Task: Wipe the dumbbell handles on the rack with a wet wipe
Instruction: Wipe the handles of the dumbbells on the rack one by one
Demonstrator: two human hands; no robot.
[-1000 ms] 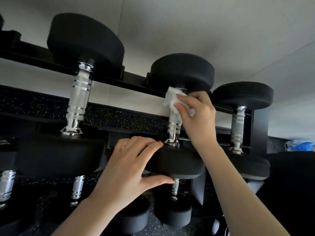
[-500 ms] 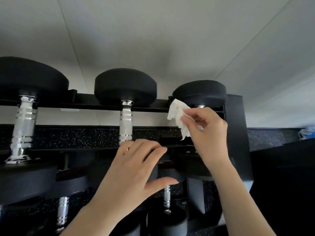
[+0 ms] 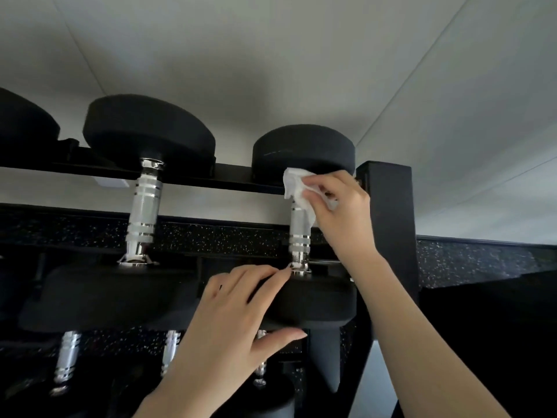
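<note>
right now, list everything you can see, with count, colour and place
right dumbbell: one, black heads, chrome handle, top shelf beside the post
middle dumbbell: one, same colours, to its left
partial dumbbell head: one, black, left edge
lower dumbbells: at least three chrome handles, shelf below
rack: one, black
speckled panel: one, black, behind the rack
wet wipe: one, white, top of right dumbbell's handle
left hand: holds right dumbbell's near head
right hand: pinches wet wipe
</note>
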